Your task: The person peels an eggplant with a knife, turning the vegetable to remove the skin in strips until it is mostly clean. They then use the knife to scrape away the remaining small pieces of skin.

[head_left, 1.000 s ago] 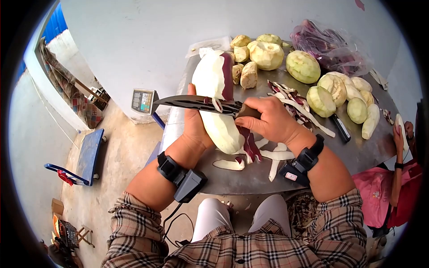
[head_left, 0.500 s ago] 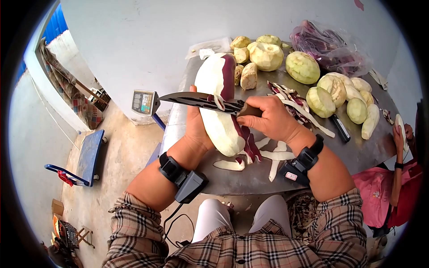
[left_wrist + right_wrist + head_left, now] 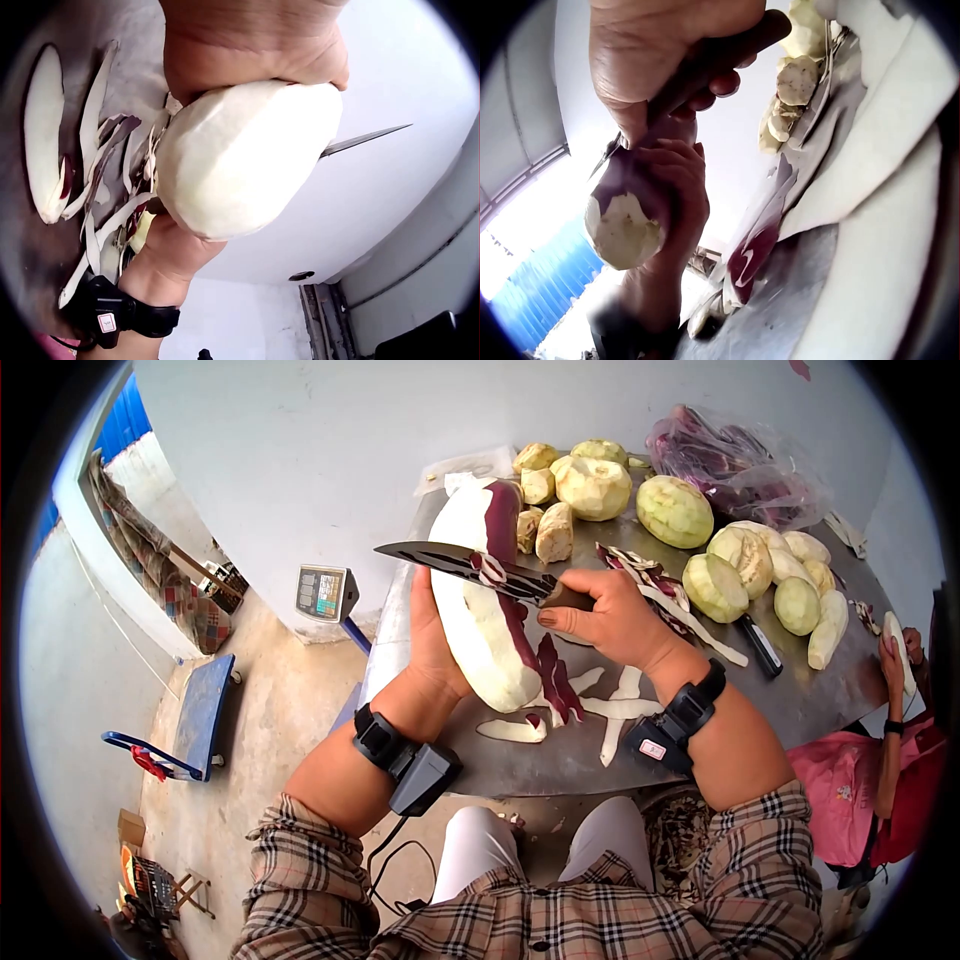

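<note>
A large, mostly peeled eggplant [image 3: 484,650] is raised over the metal table in the head view, with a strip of purple skin along its right side. My left hand [image 3: 432,640] holds it from the left and below, thumb side up. In the right wrist view, fingers of that left hand [image 3: 686,187] wrap around the purple side. My right hand [image 3: 622,622] grips the wooden handle of a knife [image 3: 430,556]. Its dark blade lies across the eggplant, pointing left, with a small piece of peel [image 3: 488,569] on it. The left wrist view shows the eggplant's pale end [image 3: 240,165].
Peel strips [image 3: 620,708] lie on the metal table [image 3: 560,765]. Peeled eggplants [image 3: 676,512] and a plastic bag of purple ones [image 3: 740,470] stand farther back. A black-handled tool [image 3: 762,648] lies right. A scale display [image 3: 325,593] stands left; another person's hand [image 3: 892,665] holds a pale piece.
The knife has slid right along with my right hand, and its blade now slants down to the right. The eggplant has tilted and turned slightly in my left hand.
</note>
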`<state>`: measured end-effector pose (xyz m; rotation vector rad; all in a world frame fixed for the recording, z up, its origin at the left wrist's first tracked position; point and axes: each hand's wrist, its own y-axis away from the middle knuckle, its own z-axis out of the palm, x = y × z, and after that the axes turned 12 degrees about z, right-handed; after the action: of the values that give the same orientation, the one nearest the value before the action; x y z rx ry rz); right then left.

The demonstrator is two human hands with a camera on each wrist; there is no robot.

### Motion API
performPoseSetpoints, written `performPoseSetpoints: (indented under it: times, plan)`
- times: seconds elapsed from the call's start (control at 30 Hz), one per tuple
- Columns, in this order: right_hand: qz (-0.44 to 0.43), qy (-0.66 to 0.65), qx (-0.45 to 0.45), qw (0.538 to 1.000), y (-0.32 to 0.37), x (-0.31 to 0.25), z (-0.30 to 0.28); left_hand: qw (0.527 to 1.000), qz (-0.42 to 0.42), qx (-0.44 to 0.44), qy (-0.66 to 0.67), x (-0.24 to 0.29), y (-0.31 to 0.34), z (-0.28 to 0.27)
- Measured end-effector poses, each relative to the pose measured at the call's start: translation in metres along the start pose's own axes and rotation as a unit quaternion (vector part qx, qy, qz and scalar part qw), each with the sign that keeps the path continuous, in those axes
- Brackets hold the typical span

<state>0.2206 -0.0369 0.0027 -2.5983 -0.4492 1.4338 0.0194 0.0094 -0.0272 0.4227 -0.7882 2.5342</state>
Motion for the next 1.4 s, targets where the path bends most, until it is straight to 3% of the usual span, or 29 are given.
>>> performPoseSetpoints:
  times: [0.1,0.2,0.23,0.33,0.63,0.73,1.17,1.4]
  plan:
    - [-0.024,0.012,0.024,0.999,-0.002,0.001,0.003,0.999,-0.004,0.004,-0.039,0.0,-0.002,-0.003]
    - [-0.031,0.027,0.039,0.998,-0.001,-0.004,0.005,0.986,0.008,0.122,-0.115,-0.01,-0.001,0.004]
    - [-0.035,0.031,0.044,0.998,-0.001,-0.004,0.005,0.987,0.005,0.12,-0.108,-0.011,-0.001,0.003]
    - [-0.045,0.033,0.057,0.997,0.0,-0.001,0.003,0.999,-0.037,0.001,-0.012,-0.005,0.001,-0.003]
    - [-0.018,0.025,0.054,0.998,0.001,-0.003,-0.001,0.996,-0.023,0.042,-0.076,-0.001,0.001,0.002]
    - [-0.04,0.016,0.073,0.996,0.001,-0.002,0.001,0.976,-0.03,0.164,-0.142,-0.012,0.002,0.019]
    - [-0.028,-0.001,0.089,0.996,0.002,-0.002,-0.003,0.973,-0.013,0.181,-0.142,-0.01,0.003,0.023]
    - [-0.032,0.014,0.11,0.993,0.002,-0.006,-0.004,0.975,-0.044,0.146,-0.161,-0.013,0.004,0.013]
